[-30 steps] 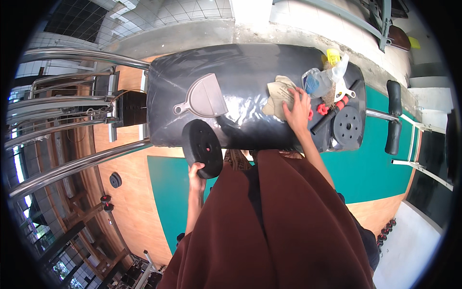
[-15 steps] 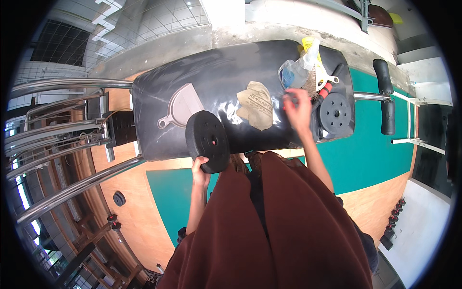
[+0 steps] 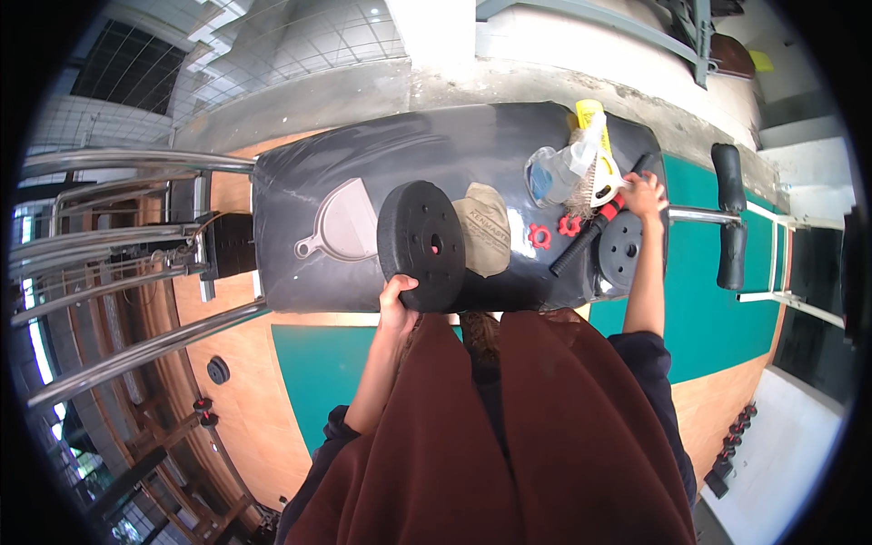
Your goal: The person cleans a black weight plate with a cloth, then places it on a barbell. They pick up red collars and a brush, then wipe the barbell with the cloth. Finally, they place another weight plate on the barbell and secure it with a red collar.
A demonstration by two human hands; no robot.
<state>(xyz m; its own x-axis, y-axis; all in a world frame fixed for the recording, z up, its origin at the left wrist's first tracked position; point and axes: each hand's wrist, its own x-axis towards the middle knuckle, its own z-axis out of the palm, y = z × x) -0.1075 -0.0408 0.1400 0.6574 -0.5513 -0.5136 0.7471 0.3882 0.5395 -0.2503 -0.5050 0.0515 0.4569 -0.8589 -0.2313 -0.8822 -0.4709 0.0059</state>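
My left hand (image 3: 396, 302) grips the lower rim of a black weight plate (image 3: 421, 245), held upright over the near edge of a black padded bench (image 3: 300, 263). At the right, my right hand (image 3: 644, 194) has its fingers curled on a black dumbbell bar (image 3: 589, 238) with a red middle. Under my right forearm lies a second weight plate (image 3: 619, 251). Two red star-shaped nuts, one collar nut (image 3: 540, 237) and another collar nut (image 3: 569, 225), rest left of the bar. A beige cloth (image 3: 487, 232) lies partly behind the held plate.
On the bench are a pale dustpan (image 3: 343, 222), a white brush (image 3: 603, 179), a clear plastic container (image 3: 548, 174) and a yellow bottle (image 3: 590, 113). Metal rails (image 3: 145, 350) stand left; black foam rollers (image 3: 729, 218) stand right. Small dumbbells (image 3: 729, 445) lie on the floor.
My right hand has let go of the red nuts on the bench and moved right to the dumbbell bar. The plate in my left hand has moved right, partly covering the cloth.
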